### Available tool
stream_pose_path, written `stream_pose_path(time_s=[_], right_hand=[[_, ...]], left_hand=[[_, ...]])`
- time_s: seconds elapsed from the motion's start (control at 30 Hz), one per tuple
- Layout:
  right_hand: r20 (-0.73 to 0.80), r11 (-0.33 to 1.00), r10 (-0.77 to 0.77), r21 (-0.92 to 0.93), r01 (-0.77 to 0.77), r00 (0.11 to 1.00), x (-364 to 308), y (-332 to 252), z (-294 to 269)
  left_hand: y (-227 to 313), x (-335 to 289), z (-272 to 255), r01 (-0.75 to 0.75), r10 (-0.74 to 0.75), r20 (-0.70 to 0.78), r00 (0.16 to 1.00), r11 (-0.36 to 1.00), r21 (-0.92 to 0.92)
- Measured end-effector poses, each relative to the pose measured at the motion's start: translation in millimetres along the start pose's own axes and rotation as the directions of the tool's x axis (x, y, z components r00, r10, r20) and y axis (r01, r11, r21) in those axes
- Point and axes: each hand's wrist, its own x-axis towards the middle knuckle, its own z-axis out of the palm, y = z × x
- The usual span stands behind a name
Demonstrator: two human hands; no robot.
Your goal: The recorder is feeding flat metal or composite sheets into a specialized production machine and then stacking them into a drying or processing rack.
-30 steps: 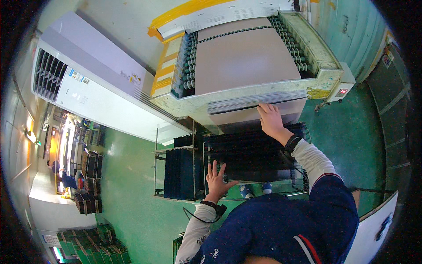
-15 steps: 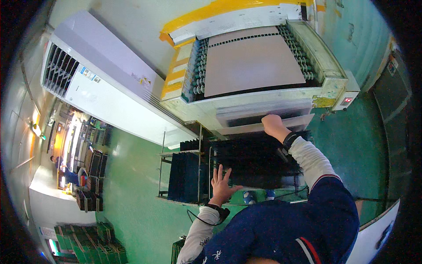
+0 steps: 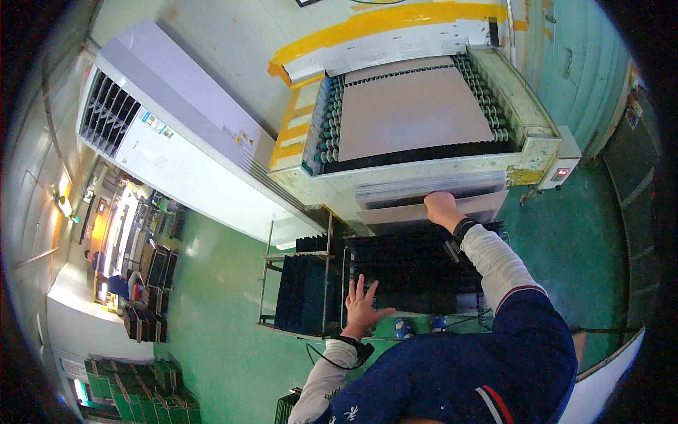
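Note:
My right hand [image 3: 442,210] is closed at the upper edge of a flat pale sheet [image 3: 482,206]. This sheet leans in front of a stack of similar thin sheets [image 3: 395,189], below the front of a roller conveyor machine [image 3: 424,169]. My left hand [image 3: 364,305], fingers spread and holding nothing, is over the near left part of a rack of dark upright panels [image 3: 417,265]. Whether its fingertips touch the rack, I cannot tell. On the machine's rollers lies a large pale sheet [image 3: 413,116].
Left of the rack stands a metal-framed cart [image 3: 300,293] with dark panels. A tall white air conditioner [image 3: 205,155] is beside the machine. At the machine's right is a small control box [image 3: 563,166]. Green racks [image 3: 141,392] stand at lower left; a person [image 3: 119,285] is far off.
The whole view has shifted slightly, so the machine sits lower and further right. More of the leaning sheet's face shows below my right hand. My left hand stays spread over the rack.

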Motion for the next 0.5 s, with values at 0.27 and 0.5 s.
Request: stream_pose_path(time_s=[0.27,0.5], right_hand=[[-0.004,1.0,0.019,0.009,-0.019,1.0,1.4,0.8,3.2],[0.032,0.999,0.031,0.006,-0.031,0.999,0.1,-3.8,-3.5]], left_hand=[[1.7,-1.2,-3.5,-0.003,0.003,0.008,1.0,1.0,0.006],[4.4,-2.1,-7.8,-0.004,0.004,0.004,1.0,1.0,-0.008]])
